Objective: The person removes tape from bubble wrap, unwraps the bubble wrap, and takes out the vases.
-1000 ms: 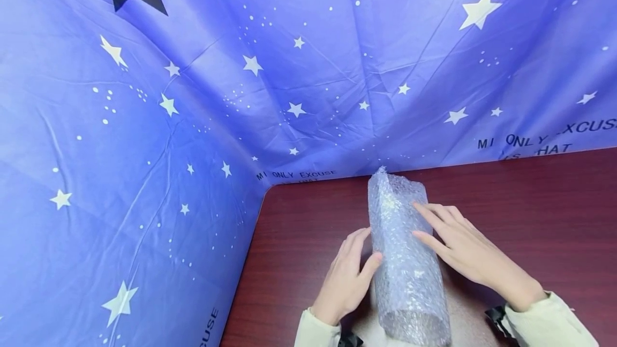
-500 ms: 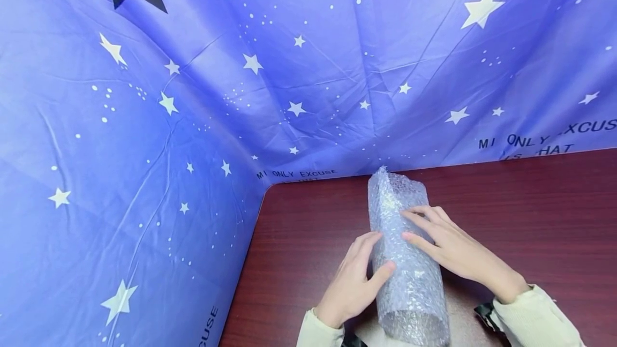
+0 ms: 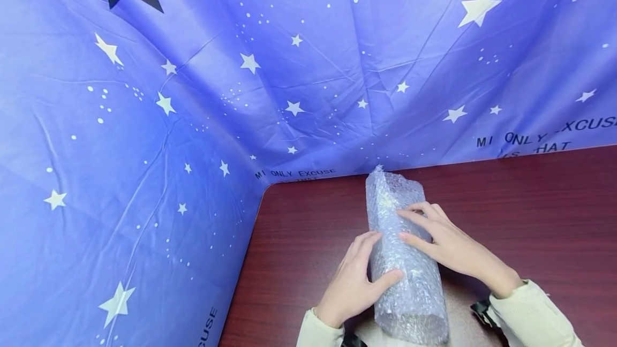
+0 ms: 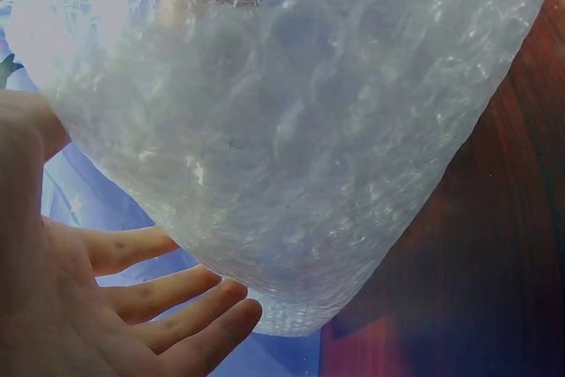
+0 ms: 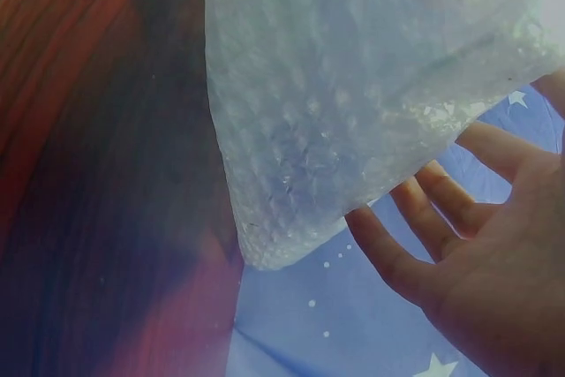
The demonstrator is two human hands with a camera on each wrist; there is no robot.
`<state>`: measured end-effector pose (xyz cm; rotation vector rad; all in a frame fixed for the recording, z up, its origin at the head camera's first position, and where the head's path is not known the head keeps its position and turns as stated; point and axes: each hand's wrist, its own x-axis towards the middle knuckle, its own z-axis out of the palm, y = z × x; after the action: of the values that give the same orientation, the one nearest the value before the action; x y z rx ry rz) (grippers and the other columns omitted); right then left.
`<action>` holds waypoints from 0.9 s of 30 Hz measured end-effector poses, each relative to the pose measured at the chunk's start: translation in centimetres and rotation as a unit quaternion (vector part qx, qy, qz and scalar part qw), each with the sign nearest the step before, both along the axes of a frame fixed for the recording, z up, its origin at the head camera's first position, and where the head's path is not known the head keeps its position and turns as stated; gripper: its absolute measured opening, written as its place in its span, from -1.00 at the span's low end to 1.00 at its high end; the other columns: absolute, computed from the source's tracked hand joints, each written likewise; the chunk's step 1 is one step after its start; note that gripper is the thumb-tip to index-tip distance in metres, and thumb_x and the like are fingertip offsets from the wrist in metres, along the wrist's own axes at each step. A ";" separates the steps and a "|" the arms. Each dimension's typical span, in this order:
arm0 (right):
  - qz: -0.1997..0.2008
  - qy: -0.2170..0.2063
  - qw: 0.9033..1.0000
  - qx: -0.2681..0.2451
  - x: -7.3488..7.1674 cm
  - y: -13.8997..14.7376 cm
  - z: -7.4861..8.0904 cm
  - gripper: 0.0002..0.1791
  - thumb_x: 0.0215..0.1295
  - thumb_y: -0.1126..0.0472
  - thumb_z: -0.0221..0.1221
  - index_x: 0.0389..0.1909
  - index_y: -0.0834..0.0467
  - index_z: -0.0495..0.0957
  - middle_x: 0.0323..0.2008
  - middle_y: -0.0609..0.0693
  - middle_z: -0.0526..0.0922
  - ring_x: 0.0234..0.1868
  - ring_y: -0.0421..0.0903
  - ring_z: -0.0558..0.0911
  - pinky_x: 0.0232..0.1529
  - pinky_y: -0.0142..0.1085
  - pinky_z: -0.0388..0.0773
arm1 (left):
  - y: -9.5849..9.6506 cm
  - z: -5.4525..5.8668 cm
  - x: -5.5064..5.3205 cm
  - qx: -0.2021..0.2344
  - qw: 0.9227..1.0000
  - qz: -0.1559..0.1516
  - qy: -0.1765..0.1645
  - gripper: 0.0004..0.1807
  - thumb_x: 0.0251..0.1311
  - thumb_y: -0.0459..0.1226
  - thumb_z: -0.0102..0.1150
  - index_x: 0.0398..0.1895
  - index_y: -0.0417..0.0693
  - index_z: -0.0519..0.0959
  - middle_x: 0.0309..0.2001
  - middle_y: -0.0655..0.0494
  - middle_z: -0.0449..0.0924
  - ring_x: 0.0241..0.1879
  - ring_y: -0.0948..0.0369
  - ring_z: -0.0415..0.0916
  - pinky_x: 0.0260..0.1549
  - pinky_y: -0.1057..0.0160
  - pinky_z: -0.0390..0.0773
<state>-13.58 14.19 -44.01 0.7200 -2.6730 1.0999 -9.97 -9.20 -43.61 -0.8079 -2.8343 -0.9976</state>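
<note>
A roll of clear bubble wrap [image 3: 414, 296] lies lengthwise on the dark red table, its open end toward me. On its left side rests my left hand [image 3: 352, 280], thumb extended over the top of the wrap. From the right, my right hand [image 3: 450, 245] touches the upper face with its fingertips. The left wrist view shows the bubble wrap [image 4: 291, 147] large, with the fingers of the left hand [image 4: 97, 306] nearly straight along its edge. In the right wrist view, spread fingers of the right hand [image 5: 494, 262] meet the wrap's side [image 5: 353, 86]. Whether anything is inside cannot be seen.
A blue cloth [image 3: 328, 68] with white stars hangs behind the table and along its left side. The roll's far end reaches close to the back cloth. Wood-grain tabletop [image 3: 540, 218] extends to the right. A pale patch [image 3: 463, 309] shows under the roll's near end.
My left hand has moved right, bringing its thumb onto the top of the roll. My right hand has slid left and further over the wrap. The roll has hardly moved.
</note>
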 end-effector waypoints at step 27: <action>-0.050 0.074 0.996 -0.026 -1.5 -0.3 0.1 -0.91 0.34 0.34 0.21 -0.21 0.11 0.62 -0.24 -0.09 0.65 -0.25 -0.15 0.61 -0.22 -0.15 0.63 | -0.1 -0.2 -0.1 0.017 1.000 -0.004 -0.016 -0.21 0.29 0.26 0.06 0.47 0.11 0.24 0.42 0.20 0.27 0.40 0.23 0.26 0.30 0.09 0.41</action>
<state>-15.04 13.89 -43.93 0.6258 -2.5176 1.0446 -10.02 -9.27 -43.80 -0.8079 -2.8346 -1.0674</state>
